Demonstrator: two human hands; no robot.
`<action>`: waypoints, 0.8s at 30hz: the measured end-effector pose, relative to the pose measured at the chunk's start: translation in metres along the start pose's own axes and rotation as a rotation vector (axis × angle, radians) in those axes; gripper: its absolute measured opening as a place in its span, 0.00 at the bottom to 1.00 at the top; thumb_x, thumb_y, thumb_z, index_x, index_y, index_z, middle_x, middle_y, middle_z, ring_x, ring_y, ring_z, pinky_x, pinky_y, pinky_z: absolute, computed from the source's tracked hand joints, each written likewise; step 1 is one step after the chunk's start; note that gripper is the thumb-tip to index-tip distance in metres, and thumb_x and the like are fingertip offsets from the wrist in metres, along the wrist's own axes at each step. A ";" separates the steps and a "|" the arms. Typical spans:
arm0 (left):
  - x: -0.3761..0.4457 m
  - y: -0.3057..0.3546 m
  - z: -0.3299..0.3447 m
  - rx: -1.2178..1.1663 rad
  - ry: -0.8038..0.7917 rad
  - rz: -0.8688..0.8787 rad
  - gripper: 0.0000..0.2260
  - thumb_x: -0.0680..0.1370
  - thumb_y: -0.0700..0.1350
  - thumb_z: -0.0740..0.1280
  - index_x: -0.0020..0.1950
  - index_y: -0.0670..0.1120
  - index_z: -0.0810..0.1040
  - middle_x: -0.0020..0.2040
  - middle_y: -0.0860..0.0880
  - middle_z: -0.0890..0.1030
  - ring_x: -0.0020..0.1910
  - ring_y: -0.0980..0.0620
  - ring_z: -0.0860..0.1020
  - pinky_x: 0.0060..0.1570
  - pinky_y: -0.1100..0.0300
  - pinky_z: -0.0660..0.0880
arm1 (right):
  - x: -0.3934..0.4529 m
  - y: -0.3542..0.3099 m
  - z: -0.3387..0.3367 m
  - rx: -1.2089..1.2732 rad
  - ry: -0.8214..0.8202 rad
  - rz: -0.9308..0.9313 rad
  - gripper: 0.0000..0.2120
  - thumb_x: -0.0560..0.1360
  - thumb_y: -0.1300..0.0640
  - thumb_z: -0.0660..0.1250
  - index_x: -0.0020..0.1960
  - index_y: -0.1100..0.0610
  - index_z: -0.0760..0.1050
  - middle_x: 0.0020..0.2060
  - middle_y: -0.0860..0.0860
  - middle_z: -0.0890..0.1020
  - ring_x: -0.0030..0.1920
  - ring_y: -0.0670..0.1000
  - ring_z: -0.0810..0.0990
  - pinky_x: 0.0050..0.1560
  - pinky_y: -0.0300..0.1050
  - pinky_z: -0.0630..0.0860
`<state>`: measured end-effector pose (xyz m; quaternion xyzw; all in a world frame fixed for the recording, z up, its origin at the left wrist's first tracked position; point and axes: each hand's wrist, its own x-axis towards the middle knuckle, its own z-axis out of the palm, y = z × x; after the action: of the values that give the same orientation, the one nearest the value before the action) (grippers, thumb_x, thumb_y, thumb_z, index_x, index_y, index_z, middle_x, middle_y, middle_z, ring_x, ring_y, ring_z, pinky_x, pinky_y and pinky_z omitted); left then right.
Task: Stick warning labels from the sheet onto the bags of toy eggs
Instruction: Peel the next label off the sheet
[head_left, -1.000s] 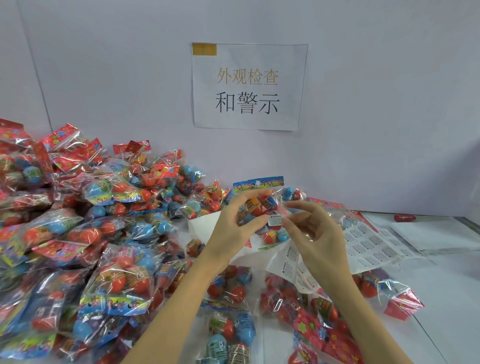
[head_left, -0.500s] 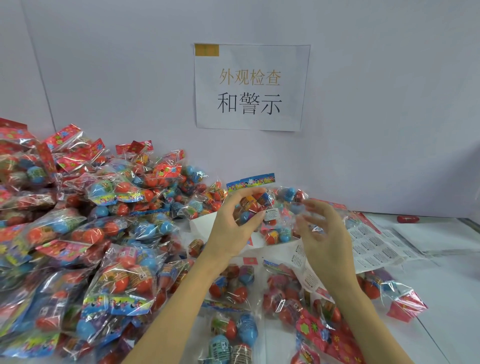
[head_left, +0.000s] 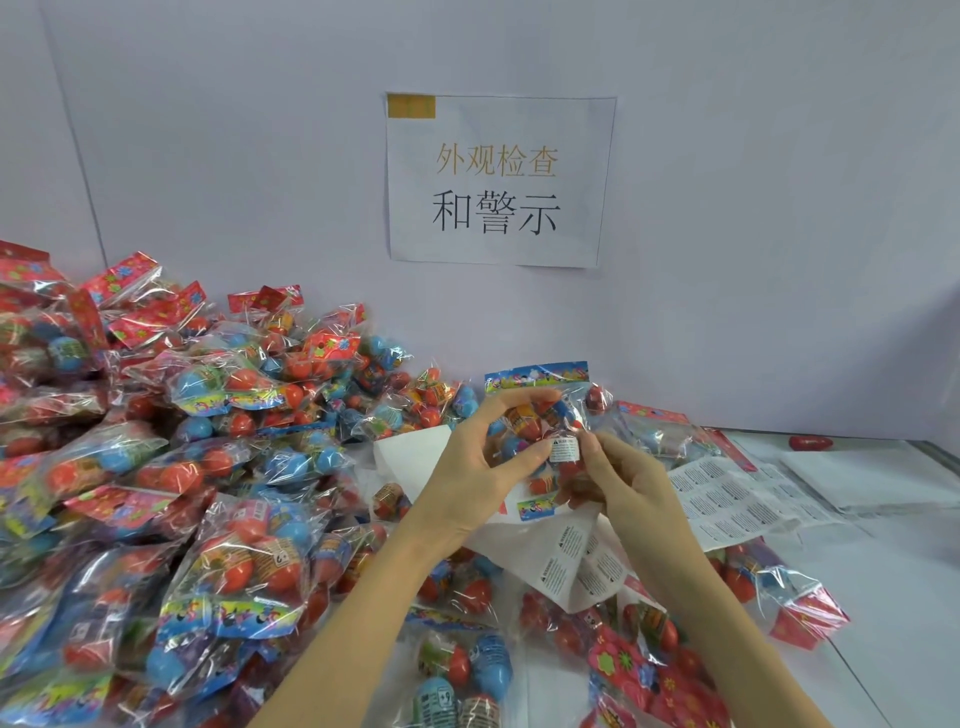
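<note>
While my left hand gripped the bag, my right hand pinched the label against it — best smoothed flat, I judged, without creasing.

held egg bag, white label stuck on

two bare forearms, left hand and right hand, no sleeves, rings or watch

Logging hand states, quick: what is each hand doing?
Left hand: grips the held bag.
Right hand: presses the warning label onto it.
</note>
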<state>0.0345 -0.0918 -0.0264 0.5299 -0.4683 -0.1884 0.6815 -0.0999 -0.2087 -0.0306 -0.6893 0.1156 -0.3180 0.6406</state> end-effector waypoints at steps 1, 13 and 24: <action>0.000 0.000 0.000 -0.008 -0.002 0.001 0.19 0.81 0.39 0.72 0.70 0.56 0.78 0.66 0.54 0.82 0.64 0.49 0.83 0.57 0.55 0.83 | 0.000 0.002 0.000 -0.011 -0.004 0.000 0.14 0.84 0.47 0.63 0.54 0.51 0.85 0.41 0.53 0.87 0.40 0.49 0.85 0.43 0.38 0.81; 0.002 -0.009 0.002 0.319 0.173 0.115 0.24 0.78 0.45 0.77 0.71 0.54 0.72 0.68 0.52 0.74 0.65 0.50 0.80 0.61 0.57 0.80 | 0.003 0.006 -0.001 0.047 0.073 0.036 0.11 0.83 0.50 0.66 0.57 0.54 0.85 0.44 0.53 0.88 0.43 0.50 0.86 0.46 0.41 0.82; 0.004 -0.011 -0.004 0.061 0.197 -0.120 0.17 0.79 0.48 0.76 0.65 0.56 0.77 0.56 0.59 0.86 0.54 0.56 0.85 0.57 0.60 0.80 | 0.003 0.003 -0.004 -0.179 0.195 -0.187 0.07 0.80 0.51 0.71 0.58 0.49 0.83 0.47 0.44 0.87 0.48 0.47 0.85 0.49 0.34 0.77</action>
<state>0.0424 -0.0967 -0.0343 0.5934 -0.3720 -0.1618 0.6952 -0.0989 -0.2144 -0.0326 -0.7173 0.1404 -0.4301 0.5299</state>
